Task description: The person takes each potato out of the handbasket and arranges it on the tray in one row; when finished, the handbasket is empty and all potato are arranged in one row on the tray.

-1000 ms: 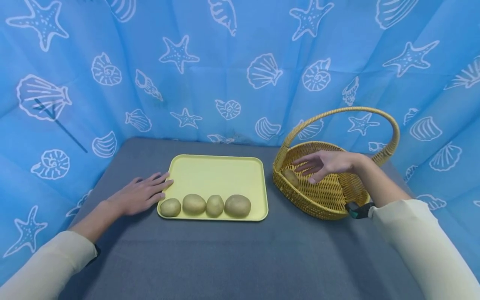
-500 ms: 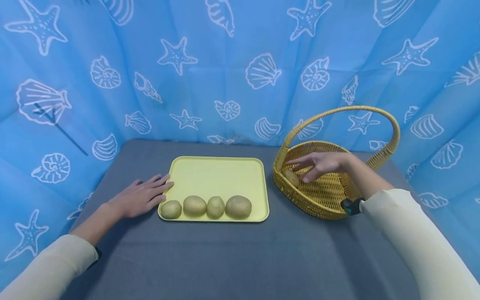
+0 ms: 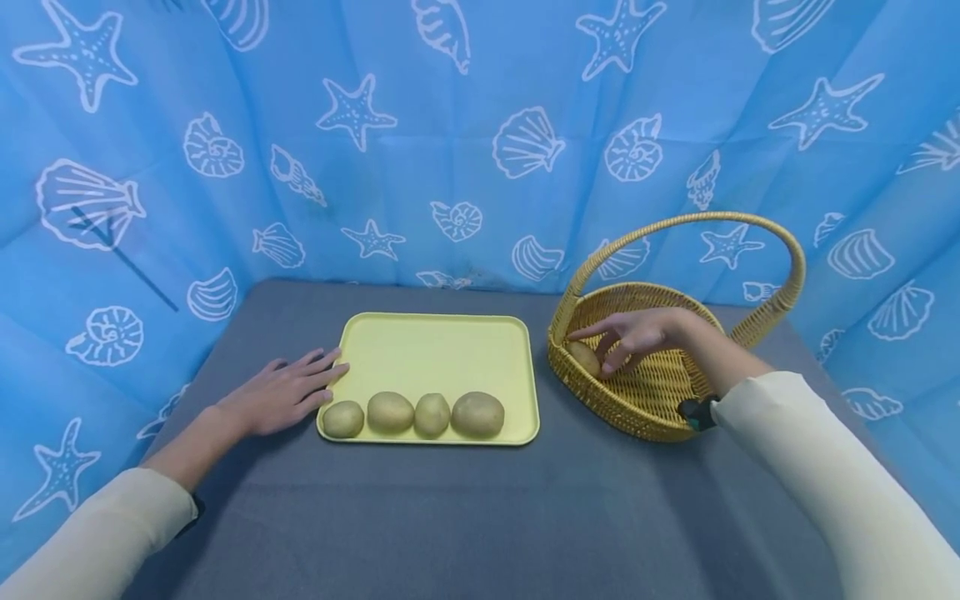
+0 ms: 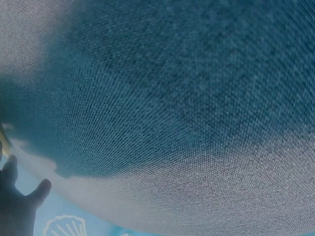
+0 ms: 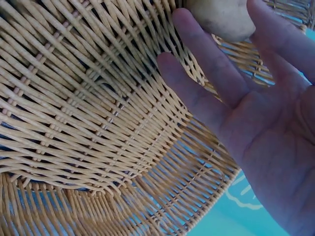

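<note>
My right hand (image 3: 641, 332) reaches down inside a yellow wicker basket (image 3: 637, 425), its fingers extended around a potato (image 3: 583, 357) at the basket's left end. In the right wrist view, this potato (image 5: 224, 19) appears between the spread fingers (image 5: 206, 56); whether they grip it, I cannot tell. My left hand (image 3: 279, 395) lies flat with spread fingers at the left edge of a pale yellow tray (image 3: 435, 350), fingertips over its rim. Several potatoes (image 3: 390, 412) line the tray's front side. Only part of the left hand (image 4: 17, 201) shows in the left wrist view, dark and blurred.
A tall arched handle (image 3: 705, 217) rises over the basket. Dark grey cloth (image 3: 450, 525) covers the table. Behind and beside it hangs a blue curtain (image 3: 465, 108) with white shells and starfish.
My right hand has moved left and lower in the basket, bringing its fingers to the potato there. The left hand and the potatoes on the tray have stayed in place.
</note>
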Available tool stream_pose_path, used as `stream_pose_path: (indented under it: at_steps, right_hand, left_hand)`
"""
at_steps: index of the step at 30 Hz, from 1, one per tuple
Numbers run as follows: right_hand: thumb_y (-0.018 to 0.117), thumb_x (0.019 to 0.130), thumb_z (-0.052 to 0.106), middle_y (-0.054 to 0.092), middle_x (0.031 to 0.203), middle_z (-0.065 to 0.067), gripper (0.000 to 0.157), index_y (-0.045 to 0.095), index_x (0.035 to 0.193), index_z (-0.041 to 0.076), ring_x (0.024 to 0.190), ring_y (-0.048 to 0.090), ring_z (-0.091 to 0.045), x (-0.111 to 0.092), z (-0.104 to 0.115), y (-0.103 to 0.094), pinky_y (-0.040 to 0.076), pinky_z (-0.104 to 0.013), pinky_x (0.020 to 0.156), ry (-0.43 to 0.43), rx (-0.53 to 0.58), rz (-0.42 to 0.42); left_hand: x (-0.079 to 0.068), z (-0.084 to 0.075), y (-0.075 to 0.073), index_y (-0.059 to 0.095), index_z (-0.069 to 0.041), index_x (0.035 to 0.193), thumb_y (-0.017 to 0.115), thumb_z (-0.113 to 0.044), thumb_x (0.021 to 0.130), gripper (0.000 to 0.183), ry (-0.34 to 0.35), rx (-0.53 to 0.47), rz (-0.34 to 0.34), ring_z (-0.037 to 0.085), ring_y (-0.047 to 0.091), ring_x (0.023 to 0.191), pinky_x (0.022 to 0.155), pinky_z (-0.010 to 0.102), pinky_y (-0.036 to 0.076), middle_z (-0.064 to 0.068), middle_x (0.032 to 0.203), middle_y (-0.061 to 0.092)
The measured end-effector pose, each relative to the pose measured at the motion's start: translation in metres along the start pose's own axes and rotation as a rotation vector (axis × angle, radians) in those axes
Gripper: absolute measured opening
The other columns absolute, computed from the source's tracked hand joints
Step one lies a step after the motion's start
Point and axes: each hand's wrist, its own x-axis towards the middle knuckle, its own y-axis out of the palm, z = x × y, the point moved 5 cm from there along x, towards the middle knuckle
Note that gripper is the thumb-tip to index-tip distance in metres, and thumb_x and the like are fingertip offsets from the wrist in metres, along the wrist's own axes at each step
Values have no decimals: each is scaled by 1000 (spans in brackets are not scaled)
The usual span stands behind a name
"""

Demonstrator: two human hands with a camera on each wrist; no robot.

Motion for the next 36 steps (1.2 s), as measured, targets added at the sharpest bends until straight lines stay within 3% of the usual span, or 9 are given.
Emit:
stream_pose_path:
  at_steps: [5,11,16,22,26,32,36]
  right_hand:
    - [66,92,0,55,118,-22,78,25,158,5,105,63,-27,6,5,1,51,-44,98,1,-43,-20]
    - [62,90,-4,64,98,-20,68,33,152,-3,94,68,-31,11,13,2,55,-48,87,-42,-120,-71]
    - [62,93,-3,65,102,-23,62,36,149,-6,93,69,-30,12,15,2,56,-48,85,-61,-169,-85]
    - [61,94,-5,58,111,-27,59,36,147,-9,99,67,-28,8,14,1,55,-48,90,-106,-153,-90]
    - [63,94,-2,58,115,-26,57,39,145,-10,102,66,-31,-4,17,-1,56,-44,88,-160,-198,-142]
    - [71,91,10,64,114,-14,60,46,144,-3,104,63,-28,-30,31,-2,54,-39,85,-240,-336,-249]
    - [72,91,13,62,119,-12,60,47,144,-2,107,61,-30,-45,38,0,53,-39,85,-287,-328,-284]
  left_hand:
    - [0,2,2,39,-16,155,42,-40,107,54,12,-7,-19,41,26,146,104,72,25,12,161,30]
    - [0,2,2,40,-17,155,43,-41,107,53,16,-15,-40,41,28,145,103,73,25,12,160,32]
    - [-1,1,1,40,-16,155,43,-40,107,53,10,-17,-32,42,28,145,103,73,25,12,160,32]
    - [0,0,0,39,-16,155,44,-38,107,53,1,-23,-11,42,26,146,104,74,24,12,161,30]
    - [0,-1,-2,37,-17,156,41,-39,108,54,-13,-13,14,41,24,147,105,73,23,11,162,28]
    - [1,0,-1,36,-17,156,40,-41,108,54,-16,-4,19,40,23,148,105,73,23,11,162,27]
    - [0,0,-1,36,-18,156,39,-41,108,54,-17,-9,19,40,23,148,106,73,22,11,162,27]
